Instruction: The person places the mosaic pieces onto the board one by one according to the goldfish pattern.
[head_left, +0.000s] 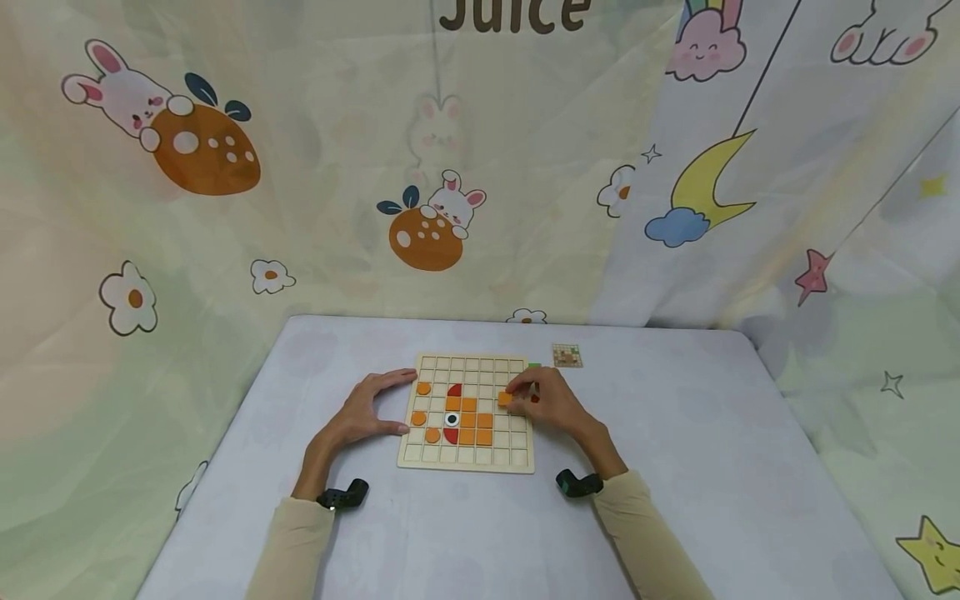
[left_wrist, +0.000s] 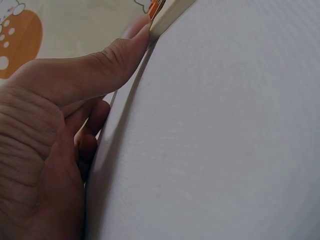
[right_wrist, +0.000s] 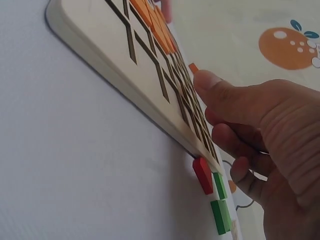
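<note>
A pale wooden grid board (head_left: 465,467) lies on the table. My right hand (head_left: 551,404) pinches an orange square tile (head_left: 505,399) over the board's right side; in the right wrist view the tile (right_wrist: 193,67) peeks out past the thumb tip. At the board's left edge, my left hand (head_left: 363,408) spreads its thumb and fingers, touching the rim. On the grid sit several orange squares (head_left: 468,421), a white eye tile (head_left: 452,419), two red curved pieces (head_left: 450,435) and three orange discs (head_left: 432,435).
Beside the board's right edge lie a red piece (right_wrist: 202,175) and green pieces (right_wrist: 220,217), partly hidden by my right hand in the head view. A small patterned card (head_left: 567,356) lies at the back right. A printed cloth (head_left: 322,233) hangs behind the white table (head_left: 720,433).
</note>
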